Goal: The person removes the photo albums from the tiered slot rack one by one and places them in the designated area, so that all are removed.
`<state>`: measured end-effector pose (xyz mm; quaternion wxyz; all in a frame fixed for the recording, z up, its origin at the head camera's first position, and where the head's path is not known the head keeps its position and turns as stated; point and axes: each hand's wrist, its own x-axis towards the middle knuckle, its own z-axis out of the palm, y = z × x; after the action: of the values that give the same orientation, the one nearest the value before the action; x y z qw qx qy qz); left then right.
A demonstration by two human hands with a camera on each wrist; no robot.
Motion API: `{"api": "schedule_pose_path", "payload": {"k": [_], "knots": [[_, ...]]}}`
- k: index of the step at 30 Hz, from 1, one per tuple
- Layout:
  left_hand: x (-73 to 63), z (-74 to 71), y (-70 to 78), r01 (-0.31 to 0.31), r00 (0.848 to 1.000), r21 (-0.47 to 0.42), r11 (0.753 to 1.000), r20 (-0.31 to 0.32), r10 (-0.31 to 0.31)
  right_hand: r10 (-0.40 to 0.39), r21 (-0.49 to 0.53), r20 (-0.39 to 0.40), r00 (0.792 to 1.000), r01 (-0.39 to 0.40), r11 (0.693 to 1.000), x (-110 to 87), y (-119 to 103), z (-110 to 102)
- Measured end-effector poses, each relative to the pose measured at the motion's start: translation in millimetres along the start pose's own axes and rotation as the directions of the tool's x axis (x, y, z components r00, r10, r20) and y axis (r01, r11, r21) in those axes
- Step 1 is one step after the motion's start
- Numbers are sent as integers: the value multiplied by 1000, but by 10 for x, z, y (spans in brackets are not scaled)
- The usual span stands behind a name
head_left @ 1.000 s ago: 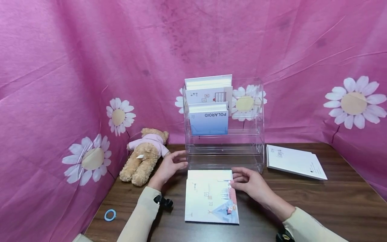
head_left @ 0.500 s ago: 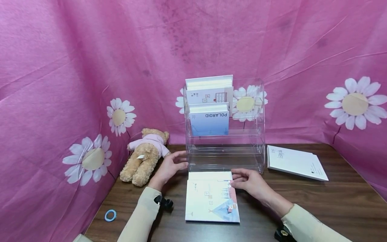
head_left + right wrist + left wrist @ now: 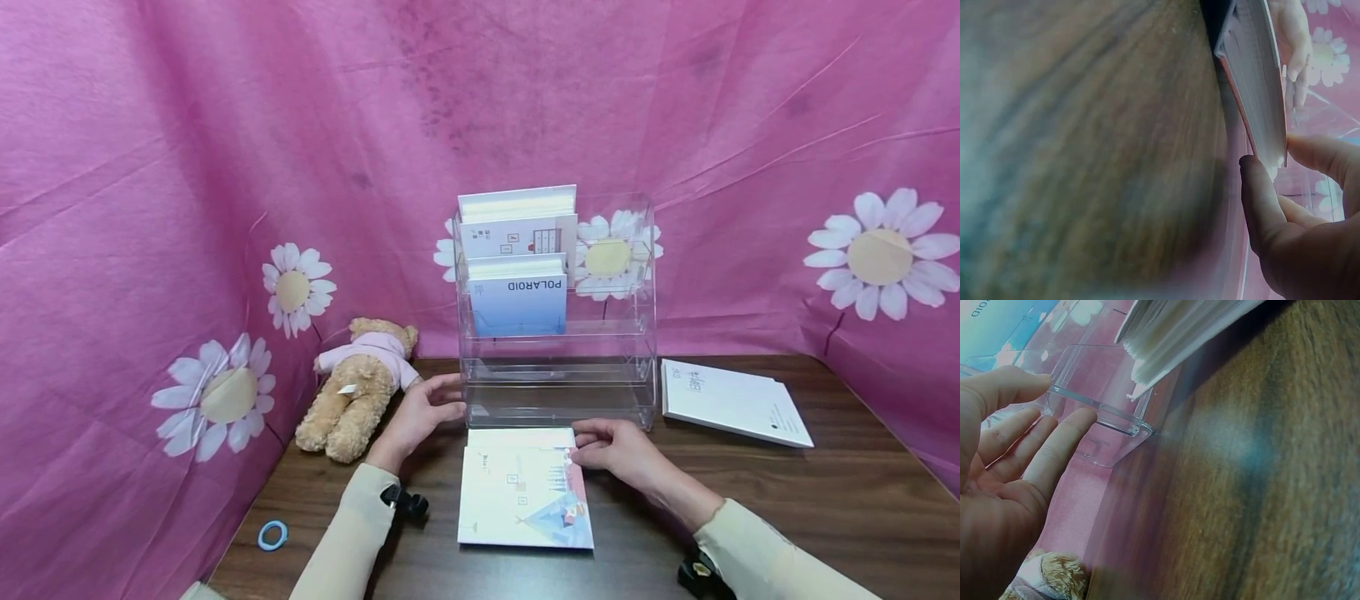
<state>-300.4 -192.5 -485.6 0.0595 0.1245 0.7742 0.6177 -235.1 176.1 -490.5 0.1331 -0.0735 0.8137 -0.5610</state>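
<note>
My right hand (image 3: pixel 618 450) pinches a pale hardcover book (image 3: pixel 517 500) at its far right corner. The cover bears a blue tent drawing. In the right wrist view the thumb (image 3: pixel 1319 153) is on one cover and a finger (image 3: pixel 1257 194) on the other, with the white page edges (image 3: pixel 1254 75) between them. My left hand (image 3: pixel 422 417) is at the lower left side of a clear tiered rack (image 3: pixel 555 398). Seen from the left wrist, its fingers are spread and fairly straight, with the thumb tip (image 3: pixel 1038 381) at the rack's clear edge.
A blue POLAROID book (image 3: pixel 517 307) and a white book (image 3: pixel 517 233) stand in the rack's upper tiers. White books (image 3: pixel 731 404) lie stacked on the right. A teddy bear (image 3: pixel 360 387) lies face down on the left, with a blue ring (image 3: pixel 272 535) nearer.
The held book's far edge has shifted slightly toward me, and less of its page edges shows. My right hand has moved down a little with it. The left hand has stayed in place.
</note>
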Motion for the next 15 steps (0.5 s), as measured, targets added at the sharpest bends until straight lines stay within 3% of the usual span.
{"api": "schedule_pose_path", "payload": {"k": [15], "knots": [[2,6,14,26,1000,-6,1000,-12,-26,63,40,16,998,-64,997,42,-17,6]]}}
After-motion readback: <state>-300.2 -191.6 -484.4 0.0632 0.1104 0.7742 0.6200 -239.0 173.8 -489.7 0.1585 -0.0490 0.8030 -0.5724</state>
